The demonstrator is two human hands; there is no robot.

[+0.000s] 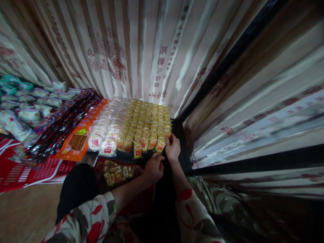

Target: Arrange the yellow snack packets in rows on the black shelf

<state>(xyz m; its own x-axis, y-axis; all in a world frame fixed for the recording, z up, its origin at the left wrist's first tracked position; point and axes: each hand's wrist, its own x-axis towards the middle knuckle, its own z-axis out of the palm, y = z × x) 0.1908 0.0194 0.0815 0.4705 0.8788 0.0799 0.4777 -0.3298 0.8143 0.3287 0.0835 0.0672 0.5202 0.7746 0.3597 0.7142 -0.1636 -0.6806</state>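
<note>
Small yellow wrapped snacks [153, 142] stand in tight rows at the right end of a dark shelf. At the front right corner, my right hand [173, 147] has its thumb and fingers closed at the end snack of the outermost row. My left hand [154, 168] is just in front of the rows, fingers curled together near the front snack; what they hold, if anything, is hidden. Round white wrapped crackers [108, 147] stand in rows left of the yellow ones. Below the shelf edge, a red basket [99, 166] holds several more wrapped yellow snacks [118, 173].
Left of the crackers lie an orange packet [76, 141] of brown sticks, dark red packets [59, 125] and white bagged snacks [27, 114]. Red baskets [48, 172] stand at lower left. A pleated printed curtain [141, 50] hangs behind, with a dark frame bar [227, 59] at right.
</note>
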